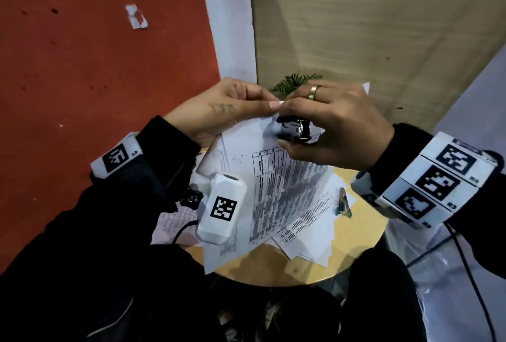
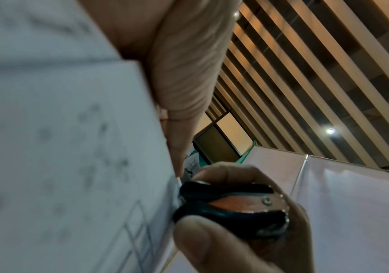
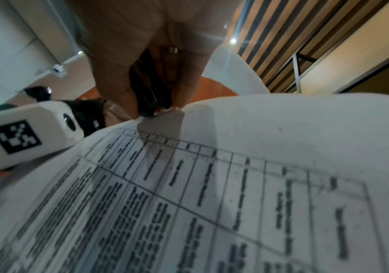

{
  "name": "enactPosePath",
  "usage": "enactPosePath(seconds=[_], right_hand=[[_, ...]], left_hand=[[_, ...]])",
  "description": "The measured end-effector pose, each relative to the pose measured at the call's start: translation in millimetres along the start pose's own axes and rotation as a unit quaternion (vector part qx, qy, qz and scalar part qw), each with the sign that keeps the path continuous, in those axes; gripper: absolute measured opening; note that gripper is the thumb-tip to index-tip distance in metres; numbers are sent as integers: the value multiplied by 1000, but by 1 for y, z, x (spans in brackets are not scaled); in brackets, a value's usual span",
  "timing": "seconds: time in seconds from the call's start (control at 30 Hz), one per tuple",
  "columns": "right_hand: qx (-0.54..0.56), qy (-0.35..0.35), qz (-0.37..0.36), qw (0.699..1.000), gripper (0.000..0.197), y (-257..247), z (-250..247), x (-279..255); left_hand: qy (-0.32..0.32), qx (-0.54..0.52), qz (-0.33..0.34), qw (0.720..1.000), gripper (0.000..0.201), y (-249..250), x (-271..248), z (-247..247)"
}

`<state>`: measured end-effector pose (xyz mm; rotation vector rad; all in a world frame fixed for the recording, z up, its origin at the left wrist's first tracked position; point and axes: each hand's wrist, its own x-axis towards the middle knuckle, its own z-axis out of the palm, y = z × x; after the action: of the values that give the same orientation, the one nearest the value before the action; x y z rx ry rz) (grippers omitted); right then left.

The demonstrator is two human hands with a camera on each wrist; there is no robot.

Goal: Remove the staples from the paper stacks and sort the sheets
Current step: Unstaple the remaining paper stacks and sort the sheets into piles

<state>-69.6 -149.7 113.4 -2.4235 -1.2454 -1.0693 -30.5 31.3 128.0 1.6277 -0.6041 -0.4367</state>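
I hold a stapled stack of printed sheets (image 1: 287, 177) lifted above a small round wooden table (image 1: 356, 248). My left hand (image 1: 232, 106) pinches the stack's top corner between thumb and fingers. My right hand (image 1: 331, 128) grips a black claw staple remover (image 1: 294, 129), whose tip sits at that same corner. In the left wrist view the staple remover (image 2: 230, 205) bites the paper's edge (image 2: 175, 194). In the right wrist view the remover (image 3: 151, 88) meets the corner of the printed sheet (image 3: 235, 184). The staple itself is hidden.
More loose printed sheets (image 1: 309, 234) lie spread on the table beneath the lifted stack. A small metal tool with a green tip (image 1: 343, 203) lies at the table's right side. A green plant (image 1: 294, 82) shows behind my hands. Red floor (image 1: 95, 54) lies to the left.
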Motion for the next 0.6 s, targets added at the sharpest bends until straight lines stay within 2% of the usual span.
enactPosePath(seconds=[0.07, 0.17, 0.27, 0.37, 0.47, 0.53, 0.6], right_hand=[[15, 11, 11, 1000, 22, 1, -2, 0], [22, 8, 32, 999, 24, 3, -4, -2], [51, 28, 78, 995, 27, 4, -4, -8], [122, 65, 142, 980, 31, 3, -3, -14], [164, 84, 174, 967, 32, 3, 1, -18], [180, 99, 195, 959, 33, 5, 4, -21], [190, 117, 218, 950, 36, 8, 8, -26]], left_hand=[[-15, 0, 2, 1000, 18, -1, -1, -1], [-24, -10, -8, 1000, 26, -1, -3, -4], [-19, -13, -6, 1000, 30, -1, -5, -5], [3, -21, 2, 1000, 27, -4, -5, -3], [25, -12, 6, 1000, 28, -7, -2, 1], [56, 15, 7, 998, 30, -7, 0, 2], [104, 70, 14, 992, 24, -10, 2, 0]])
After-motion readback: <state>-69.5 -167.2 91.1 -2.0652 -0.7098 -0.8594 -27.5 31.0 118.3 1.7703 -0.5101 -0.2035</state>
